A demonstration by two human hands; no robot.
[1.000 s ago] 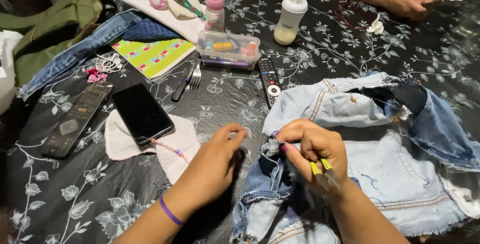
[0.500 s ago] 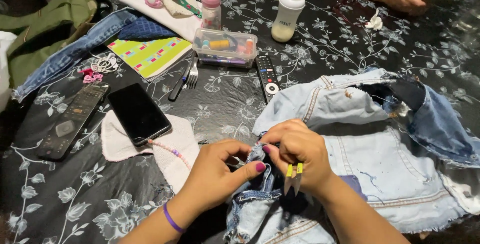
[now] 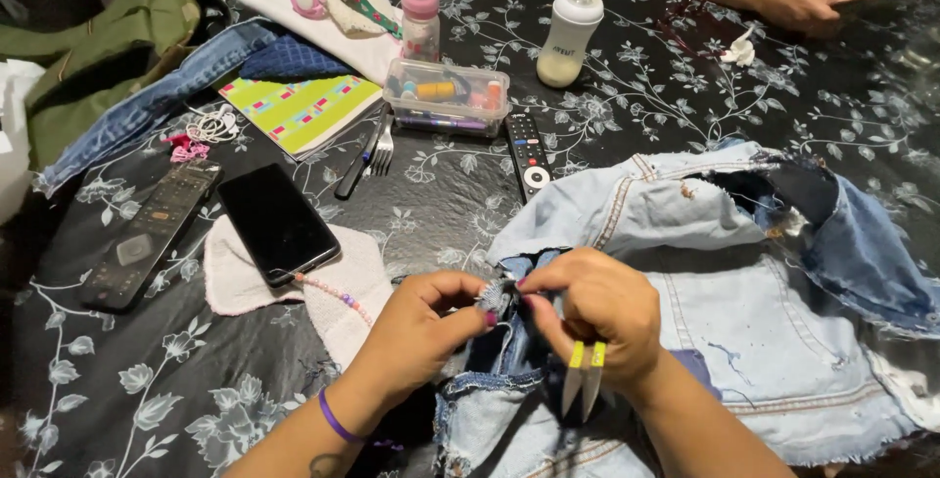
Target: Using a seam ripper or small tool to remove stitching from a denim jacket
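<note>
Denim shorts [image 3: 705,341] lie on the floral tablecloth [image 3: 147,400]; our left hand [image 3: 421,326] has closed in beside our right hand [image 3: 597,311], both now pinching one frayed edge, thread snips [image 3: 585,380] tucked in the right.

dark-screened black rectangular smartphone [image 3: 277,223] lying on pale cloth, left of centre | clear rectangular plastic box [image 3: 446,97] with coloured contents, far centre | two baby bottles behind it: pink-capped [image 3: 421,14], white one [image 3: 570,30] holding pale liquid
</note>
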